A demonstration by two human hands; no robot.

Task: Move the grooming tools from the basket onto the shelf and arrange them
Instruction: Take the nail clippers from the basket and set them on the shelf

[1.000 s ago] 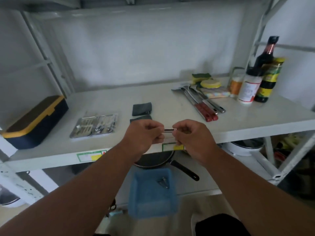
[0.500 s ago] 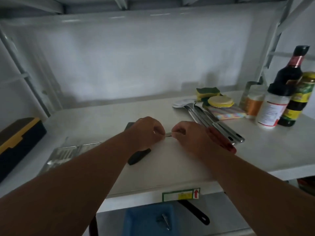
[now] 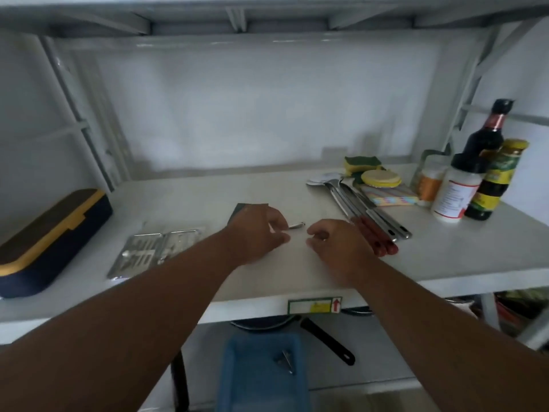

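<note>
Head view — left hand [image 3: 255,230] is pinching a small metal grooming tool [image 3: 297,225] just above the shelf [image 3: 445,257]; right hand [image 3: 335,245] is hovering beside it, fingers loosely curled, holding nothing. Another tool [image 3: 285,360] is lying in the blue basket [image 3: 237,379] below.

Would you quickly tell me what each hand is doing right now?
Left hand: pinching one end of the small metal tool.
Right hand: fingers loosely curled, holding nothing, clear of the tool.
</note>
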